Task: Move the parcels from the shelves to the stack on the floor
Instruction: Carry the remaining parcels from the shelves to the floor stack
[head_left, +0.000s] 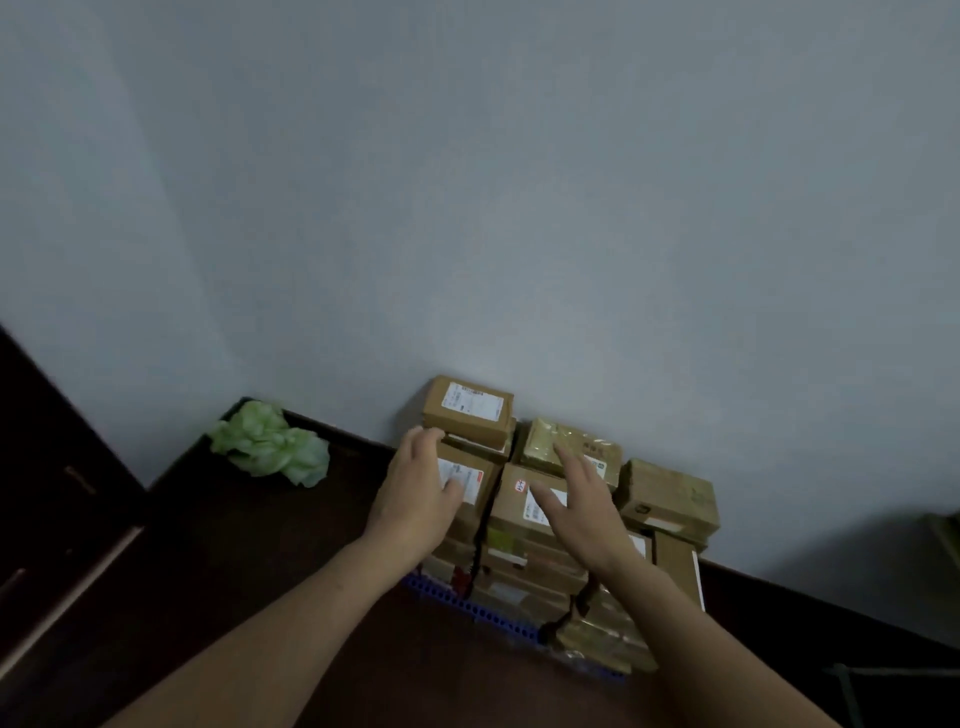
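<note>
Parcels (519, 551) stand stacked on a blue pallet (467, 609) against the wall (519, 208), directly under both hands' fingers. Left hand (415, 488), fingers loosely open, lies over a labelled box (475, 486). The right hand (582, 504) spreads straight fingers over the next box (508, 512). A green bag (270, 447) lies well left of the left fingers.

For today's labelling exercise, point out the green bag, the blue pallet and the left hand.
green bag (270, 448): head view, crumpled middle
blue pallet (482, 613): head view, front edge
left hand (415, 493): head view, back of hand
</note>
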